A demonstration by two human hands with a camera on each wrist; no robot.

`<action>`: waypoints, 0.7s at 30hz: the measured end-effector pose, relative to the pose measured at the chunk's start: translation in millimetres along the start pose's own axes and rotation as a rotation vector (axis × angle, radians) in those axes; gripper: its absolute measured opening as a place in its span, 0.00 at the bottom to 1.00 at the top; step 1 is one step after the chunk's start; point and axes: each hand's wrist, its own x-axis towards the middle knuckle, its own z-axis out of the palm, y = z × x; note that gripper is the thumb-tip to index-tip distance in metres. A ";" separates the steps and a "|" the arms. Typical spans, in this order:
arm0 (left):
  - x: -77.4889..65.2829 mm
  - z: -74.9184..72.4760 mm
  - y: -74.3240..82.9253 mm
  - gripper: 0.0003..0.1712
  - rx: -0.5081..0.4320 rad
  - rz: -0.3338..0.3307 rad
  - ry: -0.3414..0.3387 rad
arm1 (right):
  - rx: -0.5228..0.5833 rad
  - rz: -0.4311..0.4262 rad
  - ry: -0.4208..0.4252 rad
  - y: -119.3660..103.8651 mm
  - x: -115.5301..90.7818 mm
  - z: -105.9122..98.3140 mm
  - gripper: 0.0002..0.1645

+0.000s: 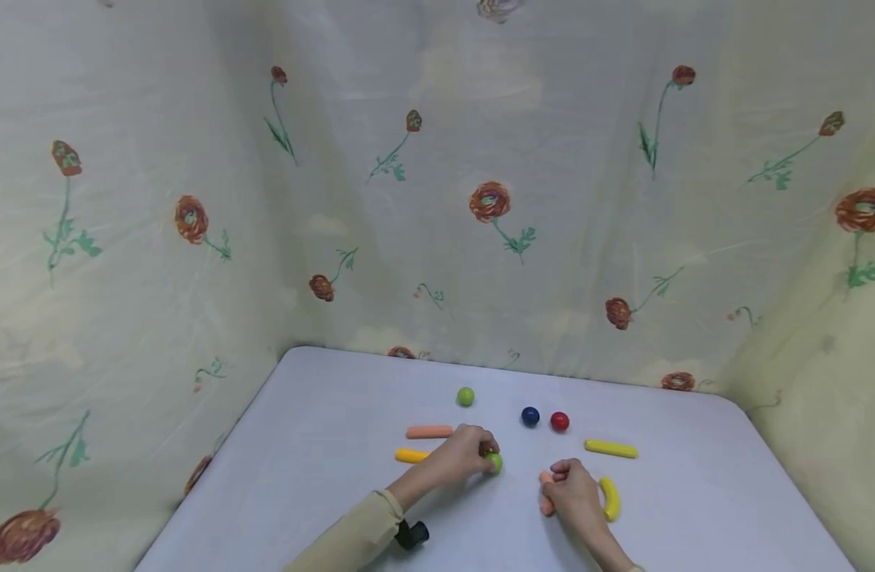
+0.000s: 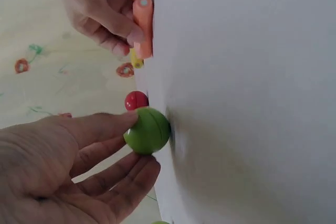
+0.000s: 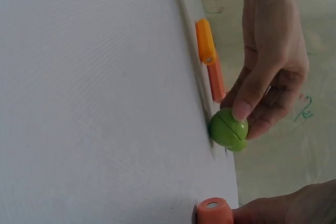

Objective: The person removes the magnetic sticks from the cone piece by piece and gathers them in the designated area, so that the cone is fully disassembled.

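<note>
A green ball (image 2: 148, 131) with a seam line is pinched between the thumb and fingers of my left hand (image 1: 462, 457), close over the white table (image 1: 337, 477). My right hand (image 1: 579, 496) holds a salmon-coloured stick (image 1: 547, 505), thumb on its near side; the end of this stick (image 3: 214, 212) is pale in the middle. Just right of that hand lies a curved yellow banana-shaped piece (image 1: 610, 499). Beside the left hand are an orange stick (image 1: 412, 455) and another salmon stick (image 1: 429, 431), the orange one partly hidden by the hand.
Farther back sit a second green ball (image 1: 466, 396), a dark blue ball (image 1: 530, 416) and a red ball (image 1: 560, 421). A straight yellow stick (image 1: 611, 449) lies to their right. Flower-patterned cloth (image 1: 437, 238) hangs round the table's back and sides.
</note>
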 end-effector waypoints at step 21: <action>97.7 -5.9 -5.5 0.21 0.285 0.065 0.087 | 0.037 -0.063 0.020 4.5 -1.5 0.5 0.16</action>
